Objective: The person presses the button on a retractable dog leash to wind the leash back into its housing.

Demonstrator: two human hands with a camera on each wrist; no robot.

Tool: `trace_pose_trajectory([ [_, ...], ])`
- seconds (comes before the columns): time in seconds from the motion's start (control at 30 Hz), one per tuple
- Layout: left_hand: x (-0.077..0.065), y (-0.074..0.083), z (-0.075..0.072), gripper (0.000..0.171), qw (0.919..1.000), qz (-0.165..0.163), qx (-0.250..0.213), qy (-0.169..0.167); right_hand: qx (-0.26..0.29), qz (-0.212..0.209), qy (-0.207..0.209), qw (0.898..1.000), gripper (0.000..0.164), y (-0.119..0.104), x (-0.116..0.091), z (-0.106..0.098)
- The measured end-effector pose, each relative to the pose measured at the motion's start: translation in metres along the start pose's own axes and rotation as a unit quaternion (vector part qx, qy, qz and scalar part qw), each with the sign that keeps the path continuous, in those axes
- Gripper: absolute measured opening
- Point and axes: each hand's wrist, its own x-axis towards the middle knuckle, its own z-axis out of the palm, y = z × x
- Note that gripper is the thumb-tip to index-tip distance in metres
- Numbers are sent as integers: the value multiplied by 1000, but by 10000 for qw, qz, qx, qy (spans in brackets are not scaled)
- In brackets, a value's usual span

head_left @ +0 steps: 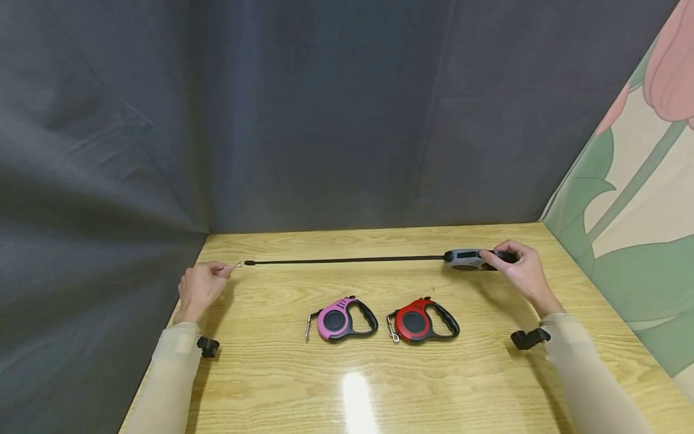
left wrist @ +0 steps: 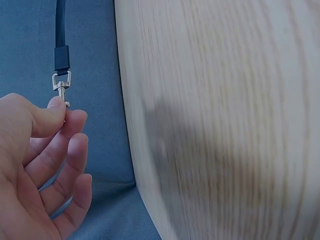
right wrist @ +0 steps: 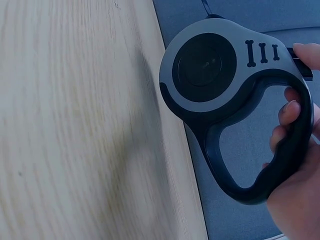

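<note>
A grey and black retractable dog leash is held above the table by my right hand. In the right wrist view the fingers wrap through its handle, with the thumb at the black button. Its black strap runs out straight to the left. At the strap's end, my left hand pinches the silver metal clip between thumb and forefinger; the other fingers are loosely bent. A pink leash and a red leash lie on the table between the arms, each with its clip hanging out leftward.
The light wooden table meets a dark grey curtain at its back and left. A wall with a tulip pattern stands along the right. Small black wrist cameras sit on both sleeves.
</note>
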Motion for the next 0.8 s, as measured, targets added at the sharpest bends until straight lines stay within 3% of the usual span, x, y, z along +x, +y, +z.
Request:
trace_pose_trajectory([
  [0.8, -4, 12, 5, 29, 9979, 627, -138, 55, 65, -208, -299, 9993, 24, -18, -7, 13],
])
